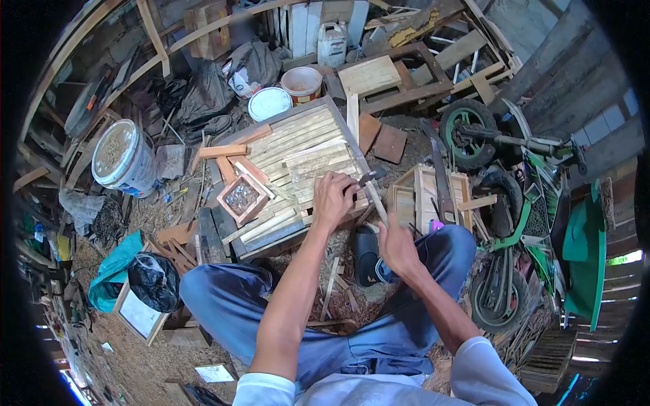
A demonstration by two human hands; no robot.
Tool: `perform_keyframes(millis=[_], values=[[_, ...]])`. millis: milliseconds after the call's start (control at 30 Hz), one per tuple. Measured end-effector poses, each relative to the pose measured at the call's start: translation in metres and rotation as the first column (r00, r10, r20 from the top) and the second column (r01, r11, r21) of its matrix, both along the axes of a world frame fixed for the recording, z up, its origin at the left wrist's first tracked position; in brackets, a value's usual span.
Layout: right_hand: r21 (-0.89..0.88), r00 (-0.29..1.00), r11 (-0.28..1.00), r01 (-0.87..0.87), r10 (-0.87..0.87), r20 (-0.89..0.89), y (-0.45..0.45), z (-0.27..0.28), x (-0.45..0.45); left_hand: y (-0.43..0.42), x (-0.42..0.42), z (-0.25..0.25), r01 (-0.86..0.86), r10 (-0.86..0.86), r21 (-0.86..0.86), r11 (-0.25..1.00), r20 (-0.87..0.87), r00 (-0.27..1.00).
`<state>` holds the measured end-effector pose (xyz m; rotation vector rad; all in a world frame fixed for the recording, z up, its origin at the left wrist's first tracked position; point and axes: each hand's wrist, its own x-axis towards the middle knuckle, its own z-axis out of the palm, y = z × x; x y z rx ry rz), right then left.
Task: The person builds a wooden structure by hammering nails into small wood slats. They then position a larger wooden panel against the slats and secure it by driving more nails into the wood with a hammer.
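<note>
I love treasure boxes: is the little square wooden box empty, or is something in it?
Not empty: the wooden box has many small, shiny bits inside, too tiny to name.

**One head camera, forward and steeply down**

The view looks from the wearer's head, over the lap (338, 352); both forearms reach away from it, toward the slatted board (261, 159) at middle range; the bucket (116, 155) sits out to the left, the motorbike (531, 196) to the right; near the dark round rim, shapes seem bent and are hard to read.
</note>
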<state>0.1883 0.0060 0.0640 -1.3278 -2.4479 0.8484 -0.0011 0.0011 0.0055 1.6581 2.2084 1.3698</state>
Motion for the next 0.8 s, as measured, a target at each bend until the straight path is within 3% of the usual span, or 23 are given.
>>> perform_keyframes(millis=[200, 300, 500, 667, 800], values=[[0.007, 0.999, 0.999, -0.038, 0.038, 0.036, -0.001, -0.001, 0.001, 0.000, 0.000, -0.004, -0.017, 0.018, -0.023, 1.000, 0.023, 1.000], [0.004, 0.999, 1.000, -0.018, 0.018, -0.048, -0.006, 0.029, -0.006, 0.000, -0.002, -0.001, -0.002, 0.002, 0.020, 1.000, 0.019, 1.000], [0.091, 0.997, 0.994, -0.062, 0.065, -0.033, 0.008, 0.005, 0.001, 0.002, -0.003, -0.007, -0.008, 0.008, 0.030, 1.000, -0.006, 1.000], [-0.005, 0.965, 0.999, 0.046, -0.046, -0.257, -0.009, 0.057, -0.014, 0.001, -0.002, -0.006, 0.003, -0.003, 0.002, 1.000, 0.024, 1.000], [0.050, 0.999, 0.998, -0.034, 0.035, -0.007, -0.003, 0.013, -0.011, 0.000, -0.003, -0.005, -0.003, 0.003, 0.017, 1.000, 0.009, 1.000]])
